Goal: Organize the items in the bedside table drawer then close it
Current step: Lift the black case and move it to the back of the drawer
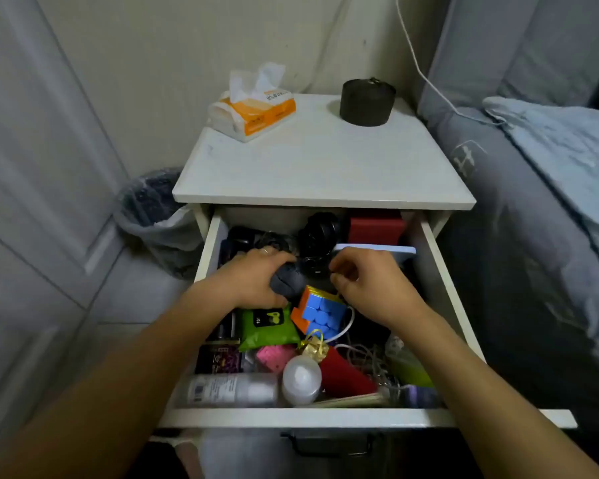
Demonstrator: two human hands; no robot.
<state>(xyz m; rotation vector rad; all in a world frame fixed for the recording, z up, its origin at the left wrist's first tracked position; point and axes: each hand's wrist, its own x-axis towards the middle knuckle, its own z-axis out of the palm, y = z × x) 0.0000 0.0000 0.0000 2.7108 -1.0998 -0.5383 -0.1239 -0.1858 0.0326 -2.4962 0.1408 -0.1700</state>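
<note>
Inside the open, cluttered drawer (440, 271): left hand (256, 278) gripped a dark mouse (286, 281), lifting it clear for sorting; right hand (367, 281) pinched a thin cord (349, 318), likely untangling it.

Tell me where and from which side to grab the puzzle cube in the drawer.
Take the puzzle cube from above, fingers on its two opposite side faces. It sits tilted with an upper corner raised, its top bare; the green wipes pack crowds its left and a white cable curls by its right, so a low sideways reach looks blocked.
</note>
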